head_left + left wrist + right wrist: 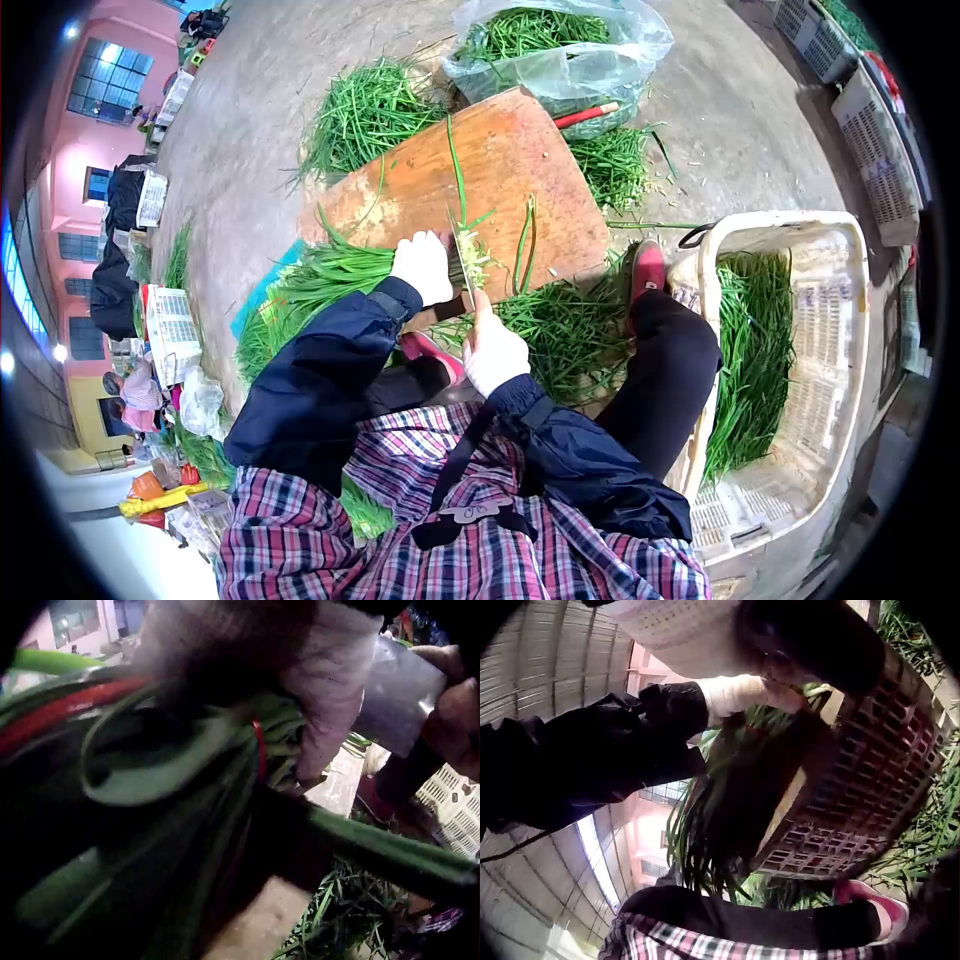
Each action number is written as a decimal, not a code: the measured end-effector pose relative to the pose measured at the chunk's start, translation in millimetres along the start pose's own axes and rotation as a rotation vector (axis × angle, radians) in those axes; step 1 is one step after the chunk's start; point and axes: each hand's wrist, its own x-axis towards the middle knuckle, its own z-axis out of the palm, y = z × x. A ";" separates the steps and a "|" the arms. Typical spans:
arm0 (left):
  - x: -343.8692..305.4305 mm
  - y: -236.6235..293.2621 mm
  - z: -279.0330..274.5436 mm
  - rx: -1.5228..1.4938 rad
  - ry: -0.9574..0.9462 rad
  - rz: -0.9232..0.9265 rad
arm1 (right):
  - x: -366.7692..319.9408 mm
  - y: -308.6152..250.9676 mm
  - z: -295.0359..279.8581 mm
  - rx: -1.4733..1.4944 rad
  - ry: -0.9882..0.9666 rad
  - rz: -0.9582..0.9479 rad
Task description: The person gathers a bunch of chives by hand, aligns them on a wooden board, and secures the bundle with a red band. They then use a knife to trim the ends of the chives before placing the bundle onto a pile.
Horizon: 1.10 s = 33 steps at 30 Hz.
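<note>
My left hand (422,265), in a white glove, grips a bunch of garlic chives (345,262) at the near edge of a wooden board (500,165). In the left wrist view a red band (260,750) circles the bunch close to the gloved fingers. The leaves trail off to the left. My right hand (495,345), also gloved, holds a knife (466,265) by its handle. Its broad blade (397,694) stands beside the left hand, at the stalk ends. Pale cut bits (476,255) lie along the blade on the board.
Loose greens (570,335) cover the floor below the board, with more piles (365,115) behind it. A clear plastic bag (620,45) of greens stands at the far side. On the right is a white crate (835,380) holding chives. A red-handled tool (587,115) lies at the board's far edge.
</note>
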 end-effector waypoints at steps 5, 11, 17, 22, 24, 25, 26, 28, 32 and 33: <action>0.2 -1.8 2.1 -0.047 0.007 -0.002 | -15.1 5.0 -2.5 0.024 -0.052 0.022; 2.0 -3.5 8.6 -0.012 0.064 0.031 | 27.2 3.4 2.9 0.009 -0.054 0.049; 2.0 -4.1 -2.7 -0.094 0.000 0.018 | 13.6 6.8 0.2 0.045 -0.111 0.075; 2.2 -6.1 0.8 -0.109 0.008 0.000 | 69.1 12.3 24.0 0.011 -0.061 0.095; -1.6 -5.5 4.5 -0.122 0.063 0.007 | 66.1 20.7 22.2 0.014 -0.054 0.076; -3.4 -5.4 6.2 -0.132 0.074 0.020 | 60.7 22.9 20.3 0.028 -0.052 0.074; -3.4 -7.8 6.3 -0.136 0.088 0.034 | 55.9 24.6 19.4 0.046 -0.046 0.069; -2.3 -10.6 3.9 -0.160 0.059 0.033 | 28.9 29.5 10.4 0.042 -0.078 0.077; -3.7 -14.9 0.5 -0.191 0.049 0.042 | 11.6 37.6 -16.5 -0.144 -0.017 0.092; -4.8 -18.1 0.3 -0.206 0.063 0.054 | 16.0 40.6 -21.3 -0.204 0.091 0.055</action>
